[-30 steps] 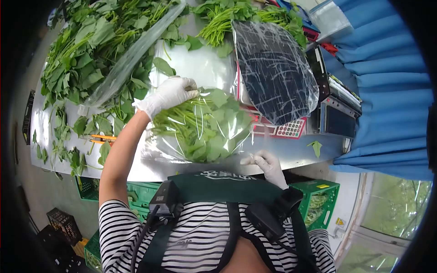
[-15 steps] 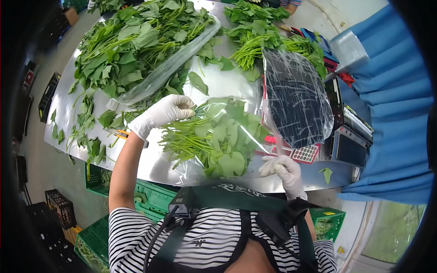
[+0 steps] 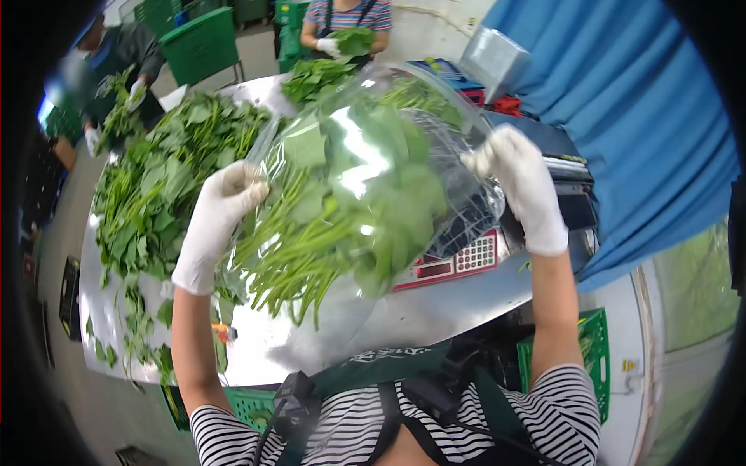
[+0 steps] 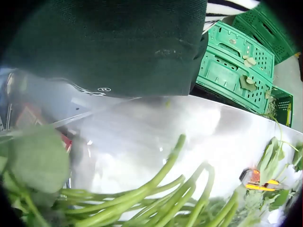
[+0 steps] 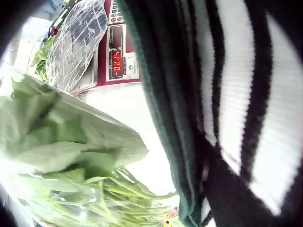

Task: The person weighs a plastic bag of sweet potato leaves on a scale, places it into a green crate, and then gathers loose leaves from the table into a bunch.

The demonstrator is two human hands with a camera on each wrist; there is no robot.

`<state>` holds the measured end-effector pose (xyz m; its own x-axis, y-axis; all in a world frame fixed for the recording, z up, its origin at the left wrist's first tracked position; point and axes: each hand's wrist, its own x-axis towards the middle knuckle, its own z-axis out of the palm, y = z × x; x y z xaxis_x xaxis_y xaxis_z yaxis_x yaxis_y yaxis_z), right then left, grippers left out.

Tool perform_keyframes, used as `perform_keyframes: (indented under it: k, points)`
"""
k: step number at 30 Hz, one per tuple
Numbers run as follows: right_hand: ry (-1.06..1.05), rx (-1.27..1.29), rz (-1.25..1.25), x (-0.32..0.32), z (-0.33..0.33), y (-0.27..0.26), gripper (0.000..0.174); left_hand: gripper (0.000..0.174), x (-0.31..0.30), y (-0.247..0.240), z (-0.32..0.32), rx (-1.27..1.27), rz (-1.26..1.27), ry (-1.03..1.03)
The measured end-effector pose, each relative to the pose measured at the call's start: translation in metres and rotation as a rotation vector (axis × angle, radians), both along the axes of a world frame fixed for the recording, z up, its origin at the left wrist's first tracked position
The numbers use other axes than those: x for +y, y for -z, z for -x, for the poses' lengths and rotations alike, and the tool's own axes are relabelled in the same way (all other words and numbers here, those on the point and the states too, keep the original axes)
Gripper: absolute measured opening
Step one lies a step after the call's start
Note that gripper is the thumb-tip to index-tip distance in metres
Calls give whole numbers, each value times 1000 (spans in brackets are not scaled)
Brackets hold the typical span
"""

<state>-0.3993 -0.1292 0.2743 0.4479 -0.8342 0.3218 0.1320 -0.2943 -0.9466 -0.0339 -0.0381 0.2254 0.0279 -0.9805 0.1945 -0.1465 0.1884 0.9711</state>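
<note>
A clear plastic bag (image 3: 361,147) with a bunch of leafy greens (image 3: 287,256) inside is held up in front of the body, above the metal table (image 3: 311,349). My gloved left hand (image 3: 217,217) pinches the bag near its left edge, beside the stems. On the other side my gloved right hand (image 3: 524,186) grips the bag's right edge with curled fingers. The green stems (image 4: 161,189) point down and toward me. In the right wrist view the leaves (image 5: 71,137) show through the plastic. Neither hand appears in its own wrist view.
Behind the bag is a red scale (image 3: 474,252) with a plastic-wrapped dark pan. A large heap of greens (image 3: 155,194) covers the table's left. An orange-and-black tool (image 4: 260,181) lies near the front edge. Green crates (image 4: 236,66) stand below. Two people work across the table.
Both hands have risen with the bag, lifting it from the tabletop. The right hand has moved up and away from the body to the bag's far right edge. The head view now tilts farther forward.
</note>
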Motion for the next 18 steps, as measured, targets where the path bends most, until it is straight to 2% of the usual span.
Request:
perform_keyframes:
  k: [1,3,5,6,8,9,10,11,13,15,16,18]
  points:
    - [92,40,-60,-18,7,-12,23,12,-20,0,7,25,38,3]
    - [138,59,42,-50,23,-41,19,12,-59,-5,25,22,124,-17]
    - [237,84,259,-68,42,-70,19,15,-87,-22,53,73,201,6]
    - [269,83,382,-68,49,-85,18,16,-102,-26,63,81,277,26]
    - [375,172,608,-37,56,-100,16,20,-127,-16,79,-87,483,-108]
    - [402,245,604,-17,58,-98,14,25,-134,-8,86,-197,574,-127]
    - [501,351,666,-7,66,-80,13,23,-139,7,98,-189,659,-167]
    - [600,459,729,1,74,-58,12,22,-144,26,102,-339,649,-180]
    - [424,807,1004,19,89,-13,8,20,-154,68,112,-546,657,-171]
    - [308,926,1176,32,91,45,12,18,-161,111,121,-657,616,-87]
    - [285,880,1088,38,93,79,11,17,-159,125,125,-707,553,-21]
    - [224,894,975,56,87,116,11,15,-143,129,135,-890,684,-33]
